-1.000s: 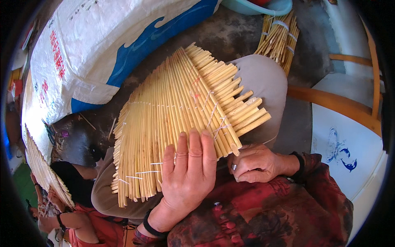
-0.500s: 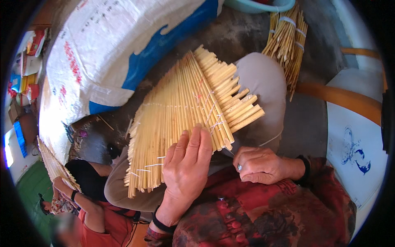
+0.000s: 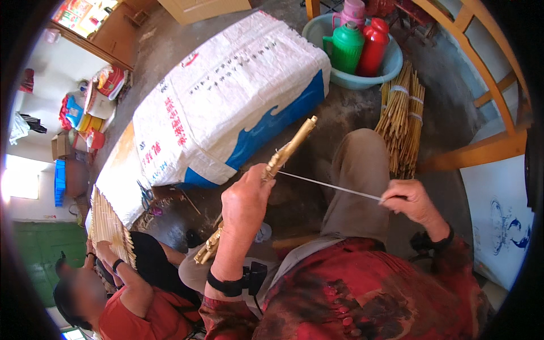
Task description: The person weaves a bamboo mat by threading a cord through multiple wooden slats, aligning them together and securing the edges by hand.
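Observation:
My left hand point(image 3: 245, 198) is closed around a mat of straw-coloured stalks point(image 3: 297, 137), now raised and seen nearly edge-on. One end of it points up and away, the other shows below behind my left wrist. From the mat beside my fingers, a white cord point(image 3: 331, 186) runs straight and tight across my raised knee. Its right end is pinched in my right hand point(image 3: 412, 199), held apart from the mat. The mat's broad face and most of its lacing are hidden from view.
A big white-and-blue sack bundle point(image 3: 226, 85) lies ahead, with scissors point(image 3: 146, 195) by its near end. Stalk bundles point(image 3: 399, 119) stand near a light-blue basin point(image 3: 362, 83) of flasks. At left, a person point(image 3: 139, 303) holds another stalk mat point(image 3: 110, 224). A wooden frame point(image 3: 476, 152) stands right.
The mat has turned from lying face-up across my lap to nearly edge-on, with my left hand now gripping it. My right hand has moved right and up, drawing the cord long.

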Motion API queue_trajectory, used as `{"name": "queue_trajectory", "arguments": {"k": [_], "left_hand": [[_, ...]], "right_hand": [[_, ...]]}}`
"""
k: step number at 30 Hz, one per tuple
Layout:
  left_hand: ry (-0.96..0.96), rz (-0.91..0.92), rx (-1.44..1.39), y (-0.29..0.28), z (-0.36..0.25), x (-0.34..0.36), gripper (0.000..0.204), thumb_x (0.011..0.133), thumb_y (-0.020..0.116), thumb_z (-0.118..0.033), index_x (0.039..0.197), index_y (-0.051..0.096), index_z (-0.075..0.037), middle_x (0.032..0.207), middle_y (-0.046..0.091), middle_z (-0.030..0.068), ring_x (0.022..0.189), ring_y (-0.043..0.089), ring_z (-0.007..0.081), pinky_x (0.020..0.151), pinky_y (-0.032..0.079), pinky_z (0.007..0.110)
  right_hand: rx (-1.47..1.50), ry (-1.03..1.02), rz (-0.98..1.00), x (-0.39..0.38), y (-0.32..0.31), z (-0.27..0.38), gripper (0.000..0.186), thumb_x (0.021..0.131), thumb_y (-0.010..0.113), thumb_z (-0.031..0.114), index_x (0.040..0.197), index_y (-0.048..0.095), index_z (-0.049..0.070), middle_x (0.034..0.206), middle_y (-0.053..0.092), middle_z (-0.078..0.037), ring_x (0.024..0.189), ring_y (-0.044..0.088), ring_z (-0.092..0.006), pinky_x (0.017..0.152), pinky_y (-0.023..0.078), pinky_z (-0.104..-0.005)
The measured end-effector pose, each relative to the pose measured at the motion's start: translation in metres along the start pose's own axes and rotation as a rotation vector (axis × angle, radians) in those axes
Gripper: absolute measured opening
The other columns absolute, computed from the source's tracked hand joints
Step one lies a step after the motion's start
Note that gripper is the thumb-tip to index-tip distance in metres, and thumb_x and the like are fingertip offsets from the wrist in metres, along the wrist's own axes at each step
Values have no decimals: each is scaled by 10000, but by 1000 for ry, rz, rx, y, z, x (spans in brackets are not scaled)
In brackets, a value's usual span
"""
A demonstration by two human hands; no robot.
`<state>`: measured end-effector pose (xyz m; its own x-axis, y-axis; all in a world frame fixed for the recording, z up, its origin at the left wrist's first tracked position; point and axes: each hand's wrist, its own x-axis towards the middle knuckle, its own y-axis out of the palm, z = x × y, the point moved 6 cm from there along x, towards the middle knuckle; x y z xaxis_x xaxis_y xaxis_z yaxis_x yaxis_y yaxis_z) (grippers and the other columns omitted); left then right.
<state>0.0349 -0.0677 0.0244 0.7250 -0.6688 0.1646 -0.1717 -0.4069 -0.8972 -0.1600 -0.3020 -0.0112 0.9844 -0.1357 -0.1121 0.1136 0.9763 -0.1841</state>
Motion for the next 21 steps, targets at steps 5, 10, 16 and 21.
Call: {"name": "queue_trajectory", "arguments": {"k": [5, 10, 16, 21], "left_hand": [[-159, -40, -186, -47, 26, 13, 263, 783, 682, -154, 984, 580, -19, 817, 641, 209, 803, 625, 379, 658, 489, 403], [-179, -15, -479, -25, 60, 27, 249, 767, 700, -133, 938, 607, 21, 760, 645, 166, 674, 603, 165, 642, 473, 332], [-207, 30, -534, -14, 78, 28, 240, 766, 709, -137, 896, 604, 36, 737, 633, 120, 673, 511, 89, 623, 453, 295], [-231, 41, -509, -13, 79, 31, 241, 758, 720, -140, 886, 610, 33, 738, 634, 102, 683, 505, 74, 623, 449, 287]], "right_hand": [[-195, 98, -267, -29, -75, -25, 69, 853, 607, 55, 844, 667, 21, 707, 532, 7, 580, 494, -62, 494, 398, -208], [-249, 91, -470, -57, -125, -62, 58, 865, 600, 54, 855, 632, 6, 730, 498, 0, 606, 474, -76, 526, 387, -229], [-543, 56, -553, -54, -152, -63, 34, 863, 594, 33, 858, 583, 1, 737, 462, -25, 664, 445, -109, 603, 365, -253], [-506, -1, -682, -68, -196, -80, 19, 870, 588, 27, 874, 599, 12, 755, 492, -17, 641, 465, -84, 564, 383, -237]]}}
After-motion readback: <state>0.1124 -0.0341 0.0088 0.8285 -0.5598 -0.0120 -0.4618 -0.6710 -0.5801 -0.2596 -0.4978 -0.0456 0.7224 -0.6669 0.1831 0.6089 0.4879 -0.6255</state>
